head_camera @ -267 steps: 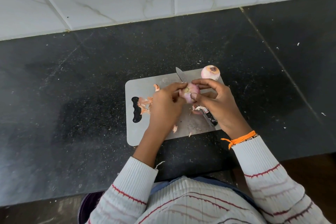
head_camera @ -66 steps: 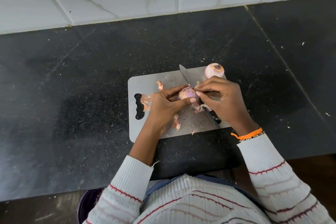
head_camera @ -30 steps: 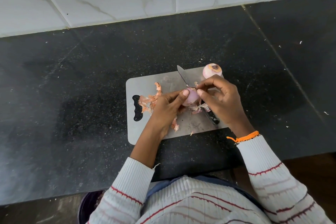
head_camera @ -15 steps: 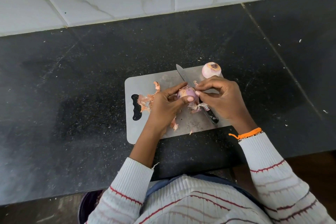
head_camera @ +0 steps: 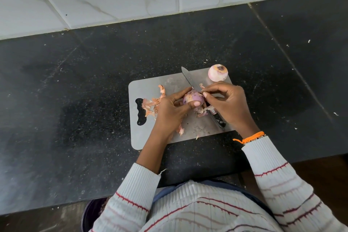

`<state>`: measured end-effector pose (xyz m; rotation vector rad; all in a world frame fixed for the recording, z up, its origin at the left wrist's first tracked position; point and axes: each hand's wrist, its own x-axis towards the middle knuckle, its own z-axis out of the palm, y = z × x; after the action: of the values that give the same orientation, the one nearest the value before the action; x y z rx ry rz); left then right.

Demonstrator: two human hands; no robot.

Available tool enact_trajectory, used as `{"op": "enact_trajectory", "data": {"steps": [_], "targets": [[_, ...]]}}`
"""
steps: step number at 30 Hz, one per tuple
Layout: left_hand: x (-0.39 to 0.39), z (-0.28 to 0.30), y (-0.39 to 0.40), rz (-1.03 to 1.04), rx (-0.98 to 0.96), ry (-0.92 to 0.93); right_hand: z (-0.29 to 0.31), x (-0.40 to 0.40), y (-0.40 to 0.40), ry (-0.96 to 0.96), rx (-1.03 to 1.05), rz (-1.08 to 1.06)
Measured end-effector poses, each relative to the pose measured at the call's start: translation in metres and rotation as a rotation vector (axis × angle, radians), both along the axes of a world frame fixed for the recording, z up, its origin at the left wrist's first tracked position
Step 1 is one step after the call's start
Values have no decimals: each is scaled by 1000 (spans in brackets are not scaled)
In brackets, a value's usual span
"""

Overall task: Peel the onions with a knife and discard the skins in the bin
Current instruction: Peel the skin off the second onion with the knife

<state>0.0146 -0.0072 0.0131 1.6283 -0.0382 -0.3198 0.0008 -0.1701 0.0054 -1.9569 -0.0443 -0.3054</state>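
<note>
Head view: the onion being peeled is held just above the middle of the grey cutting board, which lies on the dark counter. The left hand cups it, fingers behind and thumb pressed on its near face. The right hand pinches a thin strip of skin at the onion's far right shoulder between thumb and forefinger.

The knife lies flat on the board under the hands, blade pointing far-left, dark handle toward the near right; neither hand holds it. A second, already peeled onion sits at the board's far right corner. Loose skins lie left of the hands, beside the board's handle slot. A dark round rim at the near edge, below the counter, may be the bin.

The onion looks small, light and firm, likely slick where bare, so a cupped hold around its middle suits it. The skin seems papery and brittle, best pinched at a lifted edge and drawn slowly.
</note>
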Motion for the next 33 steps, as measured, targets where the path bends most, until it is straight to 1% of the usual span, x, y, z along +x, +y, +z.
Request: {"op": "enact_trajectory", "data": {"steps": [2,4,6,10,13,20,22,25,27,29,33], "targets": [[0,-1,1,11,-7,1,0,-2,2,56,100,-7],[0,0,1,20,-10,0,0,-3,3,73,123,12],[1,0,2,27,1,-4,1,-2,5,62,93,24],[-1,3,2,32,0,-1,1,-1,8,-19,0,-31],[-2,3,1,32,-14,7,1,0,8,-42,-69,-51],[-3,3,0,-7,-49,23,-8,0,7,-25,-208,-166],[-1,3,1,0,-84,46,-9,-1,4,25,-189,-164],[1,2,3,27,-114,70,-6,-3,4,77,-93,-113],[1,1,4,34,-129,90,0,-4,8,37,-15,-70],[1,0,4,31,-186,129,5,-5,11,-32,36,-18],[1,1,4,18,-216,156,7,-4,12,-128,-15,5]]}}
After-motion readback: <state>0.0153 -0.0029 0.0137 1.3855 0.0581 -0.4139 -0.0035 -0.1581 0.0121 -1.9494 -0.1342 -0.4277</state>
